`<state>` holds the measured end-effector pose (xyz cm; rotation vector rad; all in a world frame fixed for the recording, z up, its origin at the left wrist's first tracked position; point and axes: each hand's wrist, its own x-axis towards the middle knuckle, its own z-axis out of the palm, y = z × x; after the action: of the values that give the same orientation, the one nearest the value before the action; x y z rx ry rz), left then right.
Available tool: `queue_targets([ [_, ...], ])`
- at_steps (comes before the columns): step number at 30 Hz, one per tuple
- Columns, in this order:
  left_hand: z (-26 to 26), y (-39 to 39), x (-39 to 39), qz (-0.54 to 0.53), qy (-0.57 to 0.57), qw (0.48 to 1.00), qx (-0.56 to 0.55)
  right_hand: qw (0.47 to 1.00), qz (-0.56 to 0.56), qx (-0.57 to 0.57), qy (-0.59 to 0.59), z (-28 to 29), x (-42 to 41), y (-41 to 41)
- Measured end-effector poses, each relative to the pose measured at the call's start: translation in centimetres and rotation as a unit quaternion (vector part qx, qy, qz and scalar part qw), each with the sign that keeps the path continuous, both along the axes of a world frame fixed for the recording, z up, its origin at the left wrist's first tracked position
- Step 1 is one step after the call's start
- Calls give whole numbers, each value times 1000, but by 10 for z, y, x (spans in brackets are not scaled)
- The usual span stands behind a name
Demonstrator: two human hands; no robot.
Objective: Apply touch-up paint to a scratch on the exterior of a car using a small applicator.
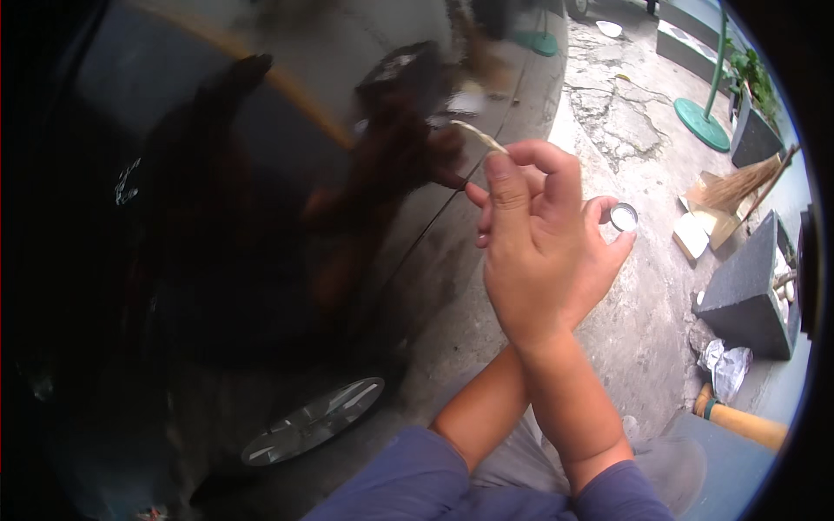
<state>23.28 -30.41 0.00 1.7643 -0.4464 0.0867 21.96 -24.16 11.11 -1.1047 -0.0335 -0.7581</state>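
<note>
My forearms cross, the right one over the left. My right hand (537,241) pinches a thin, pale twisted strip (482,135) between thumb and index finger. The strip points up and left towards the glossy black car body (260,260), which mirrors the hands; whether its tip touches the panel, I cannot tell. Behind the right hand and partly hidden by it, my left hand (603,251) holds a small round dark-rimmed container or lid (623,217) between thumb and finger. A panel seam (430,225) runs beside the fingertips. A car wheel (313,423) shows low on the left.
Cracked concrete ground (606,117) lies to the right. Along the wall stand a green round pole base (702,124), a broom (743,185) beside open cardboard (700,228), a grey tapered planter (743,299), crumpled plastic (726,368) and a bamboo pole (749,420). A white bowl (609,28) lies farther off.
</note>
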Motion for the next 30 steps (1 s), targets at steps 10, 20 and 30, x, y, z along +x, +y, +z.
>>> queue_targets([
  [10,2,1,9,-24,37,999,-17,985,-116,-101,-74,1,13,2],
  [20,4,8,8,-26,44,998,-22,981,-129,-116,-88,1,14,9],
  [30,4,4,7,-32,46,998,-28,979,-136,-128,-87,0,14,6],
])
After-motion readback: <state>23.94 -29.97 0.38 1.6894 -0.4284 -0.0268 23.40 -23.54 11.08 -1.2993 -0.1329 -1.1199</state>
